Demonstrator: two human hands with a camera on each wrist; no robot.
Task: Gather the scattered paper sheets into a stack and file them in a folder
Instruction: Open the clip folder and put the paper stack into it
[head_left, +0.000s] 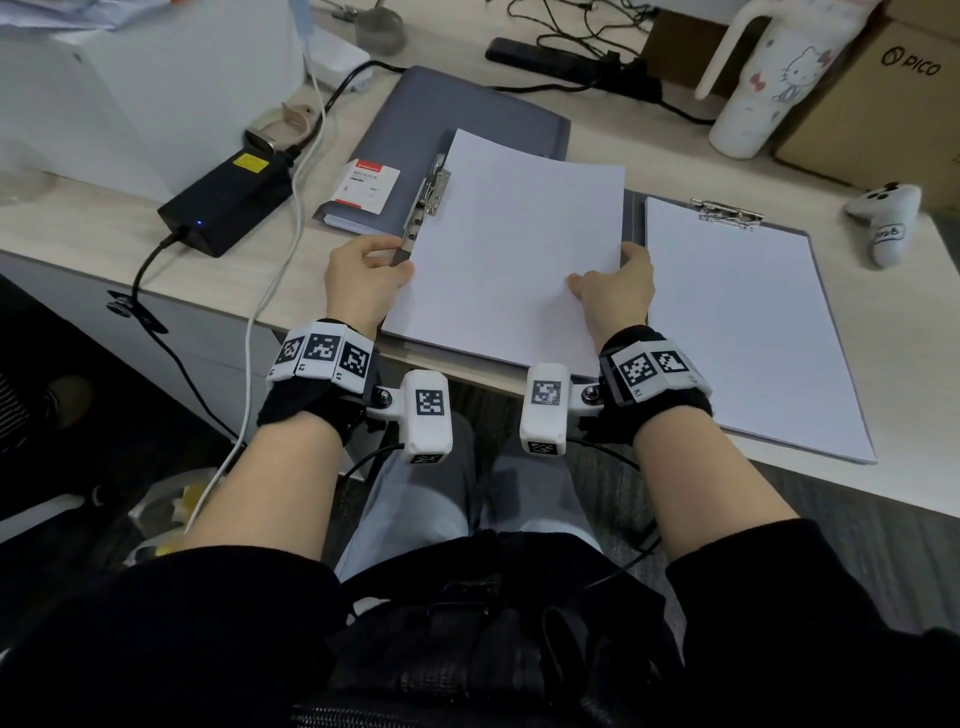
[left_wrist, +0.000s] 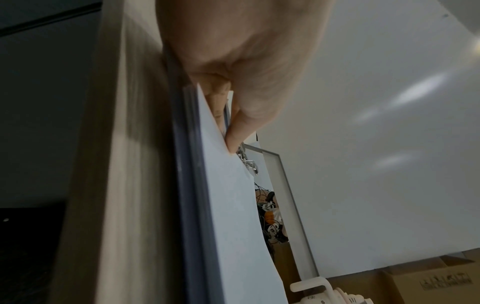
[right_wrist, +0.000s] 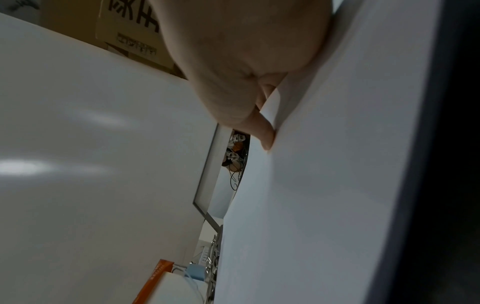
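Over the open folder (head_left: 457, 111) at the desk edge, my left hand (head_left: 363, 275) pinches the paper stack (head_left: 509, 249) beside the clip (head_left: 428, 200); my right hand (head_left: 618, 288) pinches its other edge. I'm seating it; next, I judge, slide it under the clip.

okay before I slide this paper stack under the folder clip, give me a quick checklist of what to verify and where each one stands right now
1. Left hand grips the paper stack at its left edge: ok.
2. Right hand grips its right edge, thumb on top: ok.
3. Folder lies open on the desk: ok.
4. Stack edges squared: cannot tell; far end is bowed.
5. Metal clip raised to take sheets: cannot tell.
6. Stack's left edge seated under the clip: not ok.
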